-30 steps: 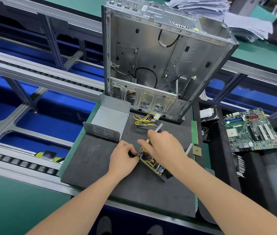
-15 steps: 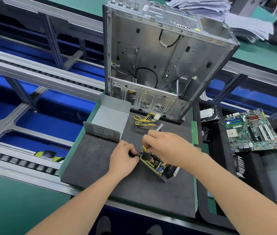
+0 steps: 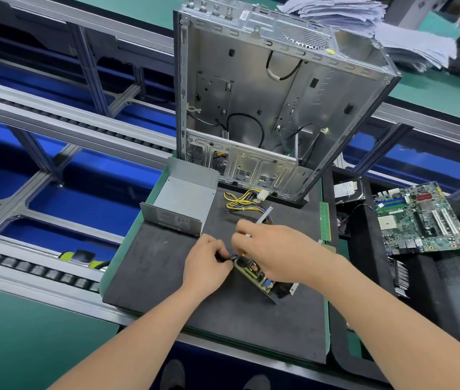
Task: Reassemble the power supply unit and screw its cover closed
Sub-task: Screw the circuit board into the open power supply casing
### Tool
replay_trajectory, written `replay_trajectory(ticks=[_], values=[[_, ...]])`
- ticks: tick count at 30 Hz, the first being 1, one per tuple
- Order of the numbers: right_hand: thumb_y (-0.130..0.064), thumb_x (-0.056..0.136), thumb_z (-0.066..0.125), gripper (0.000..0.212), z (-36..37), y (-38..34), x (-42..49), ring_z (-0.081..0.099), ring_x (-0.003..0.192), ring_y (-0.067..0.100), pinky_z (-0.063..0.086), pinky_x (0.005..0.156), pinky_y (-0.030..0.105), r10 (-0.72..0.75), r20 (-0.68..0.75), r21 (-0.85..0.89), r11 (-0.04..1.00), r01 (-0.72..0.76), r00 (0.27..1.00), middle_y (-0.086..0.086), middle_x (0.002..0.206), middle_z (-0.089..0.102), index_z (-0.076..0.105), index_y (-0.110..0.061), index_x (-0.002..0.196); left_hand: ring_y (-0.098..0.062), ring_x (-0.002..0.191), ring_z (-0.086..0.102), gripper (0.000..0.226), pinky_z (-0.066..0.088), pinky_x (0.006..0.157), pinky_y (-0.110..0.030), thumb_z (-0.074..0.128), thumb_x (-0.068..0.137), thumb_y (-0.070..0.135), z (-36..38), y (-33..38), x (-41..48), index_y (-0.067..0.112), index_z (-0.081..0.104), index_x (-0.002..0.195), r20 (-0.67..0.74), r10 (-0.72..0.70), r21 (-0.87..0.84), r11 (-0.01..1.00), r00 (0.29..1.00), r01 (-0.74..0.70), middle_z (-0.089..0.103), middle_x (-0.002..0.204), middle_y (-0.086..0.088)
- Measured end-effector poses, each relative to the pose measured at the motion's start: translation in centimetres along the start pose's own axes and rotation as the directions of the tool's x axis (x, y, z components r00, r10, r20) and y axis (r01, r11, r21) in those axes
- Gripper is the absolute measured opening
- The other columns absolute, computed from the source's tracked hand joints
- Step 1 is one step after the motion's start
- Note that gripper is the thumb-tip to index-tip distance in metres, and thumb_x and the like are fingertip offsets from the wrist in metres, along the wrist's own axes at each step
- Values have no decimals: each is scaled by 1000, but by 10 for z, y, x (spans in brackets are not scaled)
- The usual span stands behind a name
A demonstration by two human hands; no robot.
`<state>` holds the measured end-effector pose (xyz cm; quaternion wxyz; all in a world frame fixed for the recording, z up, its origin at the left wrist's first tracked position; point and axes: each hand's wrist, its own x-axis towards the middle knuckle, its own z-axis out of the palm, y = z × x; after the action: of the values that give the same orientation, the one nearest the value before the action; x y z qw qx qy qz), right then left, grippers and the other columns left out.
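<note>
Table [image 3: 152,266]: a dark mat on a green-edged board beside a roller line carries all the work.
Computer case [image 3: 279,108]: stands upright and open at the table's far edge, stripped, with a few black cables hanging inside.
Cover [image 3: 183,198]: the grey metal shell of the power supply sits open at the far left corner of the table, well apart from the hands and not yet fitted.
Motherboard [image 3: 420,218]: lies off the table, past its right edge, on a dark surface.
Power supply board [image 3: 254,273]: lies tilted in its metal base near the middle of the table, partly hidden under the right hand.
Right hand [image 3: 276,254]: reaches over the board with fingers curled, pinching at the wires where they meet the board's far end; just what it pinches is hidden.
Left hand [image 3: 206,266]: fingers curled, gripping the board's near left corner, close against the right hand's fingertips.
Wire bundle [image 3: 240,202]: yellow and black leads trail from the board toward the case, ending in a white plug.
Step in hand: seating the board and dressing its wires in the base, by the look of it; closing has not begun.
Next move: likely calls for tucking the wires clear of the edges, then bringing the cover over and lining up its screw holes.
</note>
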<state>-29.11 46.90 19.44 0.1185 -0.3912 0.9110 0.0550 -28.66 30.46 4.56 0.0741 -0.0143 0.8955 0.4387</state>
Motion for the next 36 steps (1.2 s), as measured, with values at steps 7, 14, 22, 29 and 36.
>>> replay_trajectory(ticks=[7,14,22,29,36], values=[[-22,104,56,14,6,-3,4,62,87,32,53,73,47,179,-43,76,982,-175,983,2,110,55,55,-17,117,-1,86,59,23,40,67,-15,73,77,13,-2,-4,-1,33,62,72,33,23,3,1000,999,-23,54,98,16],[-28,99,59,16,11,-15,14,62,88,38,52,74,43,323,-110,144,941,-306,940,5,102,59,58,-15,109,0,85,59,21,41,66,-13,71,75,11,-2,-4,-1,31,64,73,38,-4,-2,1000,999,4,55,97,16],[-27,99,63,14,8,-19,15,60,97,33,41,67,34,404,-112,285,888,-360,908,1,106,58,54,-18,105,2,83,59,14,42,68,-18,75,76,23,-1,-4,-1,31,65,72,29,-4,-22,1000,1000,4,55,95,17],[-30,91,74,9,-26,6,-14,62,86,11,52,82,36,506,-250,484,804,-346,826,-12,86,68,70,-24,84,5,84,57,15,42,69,-20,75,77,35,-6,2,-2,37,62,85,37,64,-49,997,997,-63,57,99,18],[-13,86,84,18,-13,66,-72,77,69,30,65,69,41,785,-62,933,265,-244,616,11,78,77,70,-5,78,-11,79,64,29,55,73,-28,62,77,24,-24,40,5,39,64,101,-4,269,-275,926,963,-260,68,100,16]])
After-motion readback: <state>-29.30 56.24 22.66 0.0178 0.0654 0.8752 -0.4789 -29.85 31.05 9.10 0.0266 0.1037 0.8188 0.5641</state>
